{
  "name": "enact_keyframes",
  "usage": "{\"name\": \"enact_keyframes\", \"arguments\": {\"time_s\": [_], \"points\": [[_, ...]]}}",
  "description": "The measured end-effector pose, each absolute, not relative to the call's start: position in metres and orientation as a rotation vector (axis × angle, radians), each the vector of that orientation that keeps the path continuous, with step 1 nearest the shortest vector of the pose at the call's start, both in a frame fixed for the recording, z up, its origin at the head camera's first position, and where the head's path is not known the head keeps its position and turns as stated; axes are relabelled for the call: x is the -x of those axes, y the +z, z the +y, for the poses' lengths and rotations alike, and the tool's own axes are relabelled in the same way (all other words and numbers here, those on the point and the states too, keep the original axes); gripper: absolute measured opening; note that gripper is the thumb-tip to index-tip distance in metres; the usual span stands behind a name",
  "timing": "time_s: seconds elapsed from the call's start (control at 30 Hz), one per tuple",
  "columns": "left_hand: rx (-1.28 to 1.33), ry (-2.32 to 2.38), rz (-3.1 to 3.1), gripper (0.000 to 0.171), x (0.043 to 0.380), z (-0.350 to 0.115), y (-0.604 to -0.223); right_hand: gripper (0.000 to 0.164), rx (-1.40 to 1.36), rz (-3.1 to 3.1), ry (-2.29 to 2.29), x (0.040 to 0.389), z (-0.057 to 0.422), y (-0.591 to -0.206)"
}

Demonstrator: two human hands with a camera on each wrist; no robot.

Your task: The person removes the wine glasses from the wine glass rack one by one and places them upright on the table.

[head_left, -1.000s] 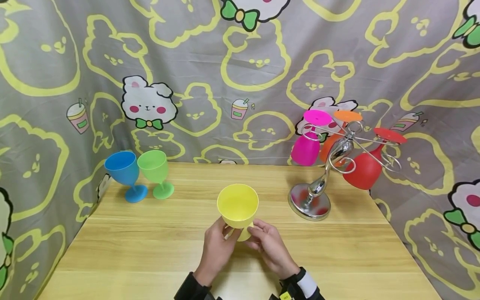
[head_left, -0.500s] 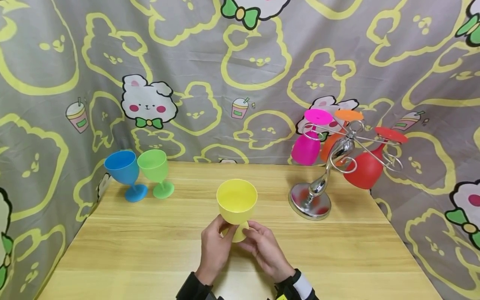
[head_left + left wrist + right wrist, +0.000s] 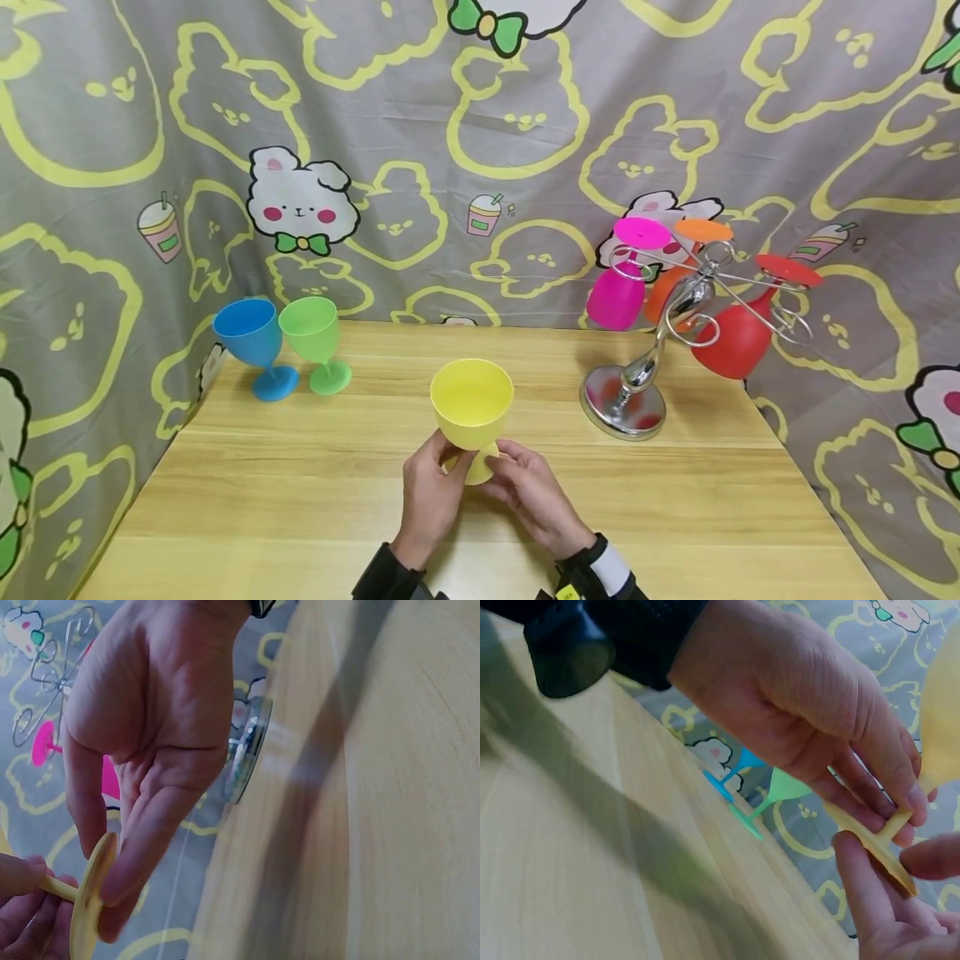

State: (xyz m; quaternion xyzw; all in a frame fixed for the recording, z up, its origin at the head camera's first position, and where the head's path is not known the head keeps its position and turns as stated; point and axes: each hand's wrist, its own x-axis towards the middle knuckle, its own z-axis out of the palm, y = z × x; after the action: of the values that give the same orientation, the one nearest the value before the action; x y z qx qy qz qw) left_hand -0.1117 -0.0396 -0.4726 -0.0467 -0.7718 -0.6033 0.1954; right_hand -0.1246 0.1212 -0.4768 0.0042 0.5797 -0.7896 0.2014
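A yellow plastic goblet (image 3: 471,404) is held bowl up over the middle of the table. My left hand (image 3: 433,492) pinches its stem just below the bowl, fingers wrapped behind it. My right hand (image 3: 536,496) pinches the edge of the round foot. In the left wrist view, the right hand (image 3: 161,735) has its thumb and fingers on either side of the foot (image 3: 90,900), while the left hand (image 3: 26,915) grips the stem. The right wrist view looks across at the left hand (image 3: 802,705), with the goblet's bowl (image 3: 941,712) cut off at the edge.
Blue (image 3: 251,333) and light green (image 3: 311,329) goblets stand upright at the back left. A chrome goblet rack (image 3: 637,371) at the right carries upside-down magenta (image 3: 617,296), orange (image 3: 663,296) and red (image 3: 731,342) goblets. A patterned curtain (image 3: 420,108) encloses the wooden table (image 3: 262,492).
The yellow goblet has risen slightly and shifted left, its foot swinging more directly under the bowl. Both hands moved a little left with it, keeping their holds.
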Motion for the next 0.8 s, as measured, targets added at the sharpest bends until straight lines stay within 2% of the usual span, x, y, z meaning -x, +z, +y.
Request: {"name": "enact_keyframes", "arguments": {"time_s": [0.17,0.37,0.6,0.8], "points": [[0.131,-1.691,-2.146,0.027,0.111,-0.044,-0.467,0.057,0.095,1.954,-2.015,0.125,0.129,-0.471],[0.093,-1.670,-2.156,0.030,0.113,-0.062,-0.465,0.049,0.301,2.418,-1.722,0.127,0.141,-0.462],[-0.039,-1.565,-2.234,0.025,0.116,-0.090,-0.466,0.049,0.576,2.919,-1.273,0.129,0.162,-0.455],[-0.170,-1.448,-2.348,0.022,0.114,-0.119,-0.472,0.053,0.675,3.166,-0.942,0.129,0.180,-0.451]]}}
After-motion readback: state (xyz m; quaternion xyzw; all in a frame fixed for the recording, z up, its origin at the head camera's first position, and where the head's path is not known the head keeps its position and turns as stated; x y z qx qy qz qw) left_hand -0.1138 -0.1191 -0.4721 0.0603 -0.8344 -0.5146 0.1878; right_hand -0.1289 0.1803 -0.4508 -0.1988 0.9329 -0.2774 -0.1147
